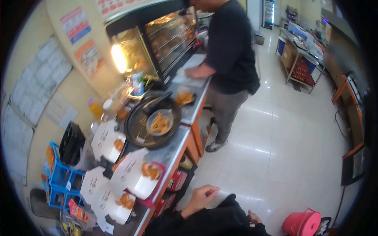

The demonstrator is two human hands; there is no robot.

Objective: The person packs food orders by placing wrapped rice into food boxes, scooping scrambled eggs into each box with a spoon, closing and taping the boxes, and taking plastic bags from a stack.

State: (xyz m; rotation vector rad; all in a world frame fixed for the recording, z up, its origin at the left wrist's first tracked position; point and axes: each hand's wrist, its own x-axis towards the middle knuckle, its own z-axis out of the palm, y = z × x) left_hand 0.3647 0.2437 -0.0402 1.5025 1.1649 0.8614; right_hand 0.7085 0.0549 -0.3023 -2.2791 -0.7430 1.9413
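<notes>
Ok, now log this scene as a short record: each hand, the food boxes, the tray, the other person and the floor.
Left hand: loosely curled, no object visible in it
Right hand: low in view, grip unclear
Boxes: white cardboard boxes, open, orange-brown food visible in three, on the grey-topped counter
Tray: round dark tray, bearing a round translucent bowl of orange-brown pieces
Other person: black top, grey trousers, at the counter
Floor: pale, glossy; pink lidded bucket lower right
</notes>
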